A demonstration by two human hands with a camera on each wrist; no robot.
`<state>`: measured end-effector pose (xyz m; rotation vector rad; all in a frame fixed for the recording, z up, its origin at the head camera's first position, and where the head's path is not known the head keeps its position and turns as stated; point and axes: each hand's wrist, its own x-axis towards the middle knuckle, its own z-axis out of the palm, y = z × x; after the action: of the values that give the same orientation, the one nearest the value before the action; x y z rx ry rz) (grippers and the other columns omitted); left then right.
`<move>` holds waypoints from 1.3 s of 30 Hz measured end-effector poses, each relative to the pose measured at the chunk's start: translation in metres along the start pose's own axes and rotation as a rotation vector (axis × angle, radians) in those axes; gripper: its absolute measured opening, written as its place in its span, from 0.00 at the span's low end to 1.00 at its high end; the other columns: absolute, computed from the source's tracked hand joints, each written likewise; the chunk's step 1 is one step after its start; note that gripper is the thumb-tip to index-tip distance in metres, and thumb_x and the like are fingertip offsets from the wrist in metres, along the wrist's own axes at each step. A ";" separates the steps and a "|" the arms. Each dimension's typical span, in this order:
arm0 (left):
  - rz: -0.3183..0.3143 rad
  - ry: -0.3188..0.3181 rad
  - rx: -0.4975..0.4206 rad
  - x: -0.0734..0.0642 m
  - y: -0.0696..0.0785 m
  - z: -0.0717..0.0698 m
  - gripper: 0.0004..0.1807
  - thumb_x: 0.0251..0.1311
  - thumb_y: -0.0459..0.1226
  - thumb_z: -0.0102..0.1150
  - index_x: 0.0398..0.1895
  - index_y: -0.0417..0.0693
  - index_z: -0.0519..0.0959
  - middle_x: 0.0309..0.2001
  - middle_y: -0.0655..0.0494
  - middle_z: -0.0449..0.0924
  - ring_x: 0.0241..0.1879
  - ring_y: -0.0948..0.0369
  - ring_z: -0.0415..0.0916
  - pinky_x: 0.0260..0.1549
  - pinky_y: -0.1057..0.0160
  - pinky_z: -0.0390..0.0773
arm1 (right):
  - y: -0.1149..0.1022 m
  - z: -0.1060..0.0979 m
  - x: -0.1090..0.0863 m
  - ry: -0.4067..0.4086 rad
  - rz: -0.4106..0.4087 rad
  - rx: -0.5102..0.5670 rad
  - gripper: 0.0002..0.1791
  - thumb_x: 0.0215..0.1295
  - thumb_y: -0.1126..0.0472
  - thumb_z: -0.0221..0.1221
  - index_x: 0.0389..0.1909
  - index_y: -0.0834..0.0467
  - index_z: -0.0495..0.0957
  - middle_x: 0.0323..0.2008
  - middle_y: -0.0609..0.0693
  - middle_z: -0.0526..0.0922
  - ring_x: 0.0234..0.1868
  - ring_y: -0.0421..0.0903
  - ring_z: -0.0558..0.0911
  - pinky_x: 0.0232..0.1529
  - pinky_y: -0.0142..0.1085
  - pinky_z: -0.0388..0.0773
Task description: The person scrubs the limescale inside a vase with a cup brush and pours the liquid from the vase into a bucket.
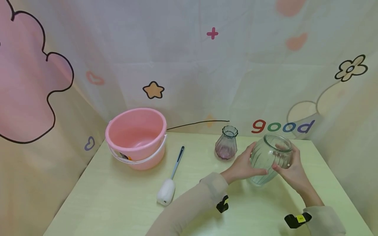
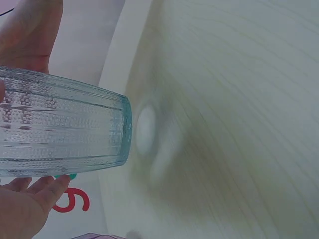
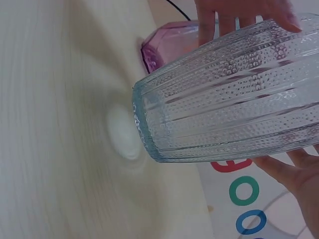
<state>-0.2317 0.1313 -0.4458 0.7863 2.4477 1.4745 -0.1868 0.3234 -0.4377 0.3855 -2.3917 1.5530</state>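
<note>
Glass jar (image 1: 267,160) in both hands (image 1: 243,165) (image 1: 293,172); lettering (image 1: 283,127) behind: "good"

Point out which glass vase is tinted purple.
The smaller vase, standing on the table; the larger vase, held between left hand and right hand, looks pale blue-green.

Screened-off tabletop spot: pale table (image 1: 118,200) is enclosed on three sides by cartoon-printed cloth (image 1: 183,49); kind of room cannot be told.
</note>
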 end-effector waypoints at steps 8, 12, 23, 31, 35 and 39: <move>0.043 0.045 -0.027 -0.007 0.005 -0.008 0.53 0.42 0.49 0.71 0.69 0.68 0.47 0.65 0.66 0.60 0.58 0.62 0.66 0.48 0.64 0.72 | -0.009 0.006 -0.001 -0.010 0.011 0.023 0.50 0.55 0.75 0.58 0.70 0.46 0.39 0.63 0.53 0.57 0.53 0.34 0.64 0.41 0.22 0.72; 0.046 0.053 -0.022 -0.011 0.003 -0.010 0.53 0.41 0.49 0.71 0.69 0.66 0.48 0.65 0.65 0.60 0.57 0.62 0.67 0.47 0.66 0.72 | -0.011 0.010 -0.002 -0.026 0.038 -0.043 0.50 0.57 0.71 0.59 0.70 0.46 0.38 0.65 0.54 0.56 0.53 0.32 0.63 0.42 0.21 0.70; 0.025 0.064 -0.074 -0.024 -0.007 -0.022 0.53 0.39 0.48 0.73 0.68 0.66 0.50 0.63 0.63 0.61 0.55 0.60 0.69 0.45 0.66 0.73 | -0.013 0.025 -0.001 -0.070 0.026 -0.104 0.53 0.55 0.71 0.61 0.71 0.44 0.36 0.66 0.56 0.56 0.55 0.29 0.62 0.47 0.42 0.72; -0.016 0.072 -0.043 -0.041 -0.010 -0.045 0.54 0.38 0.48 0.74 0.68 0.68 0.50 0.62 0.63 0.63 0.56 0.59 0.68 0.48 0.62 0.72 | -0.019 0.043 0.004 -0.153 0.009 -0.010 0.53 0.55 0.69 0.62 0.71 0.45 0.36 0.67 0.58 0.52 0.58 0.31 0.60 0.50 0.69 0.59; -0.039 0.079 -0.021 -0.050 -0.013 -0.055 0.55 0.37 0.49 0.74 0.68 0.69 0.50 0.63 0.62 0.64 0.58 0.58 0.68 0.49 0.60 0.72 | -0.023 0.052 0.006 -0.193 -0.010 -0.015 0.55 0.53 0.69 0.63 0.71 0.44 0.35 0.68 0.57 0.52 0.63 0.44 0.60 0.51 0.69 0.58; -0.071 0.084 -0.018 -0.060 -0.018 -0.064 0.55 0.37 0.49 0.74 0.68 0.71 0.49 0.63 0.60 0.64 0.57 0.56 0.69 0.46 0.59 0.74 | -0.027 0.063 0.007 -0.232 -0.054 -0.014 0.57 0.52 0.69 0.64 0.71 0.45 0.34 0.68 0.59 0.52 0.64 0.61 0.59 0.50 0.69 0.60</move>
<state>-0.2131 0.0445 -0.4366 0.6400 2.4909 1.5311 -0.1886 0.2546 -0.4369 0.6547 -2.5367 1.5421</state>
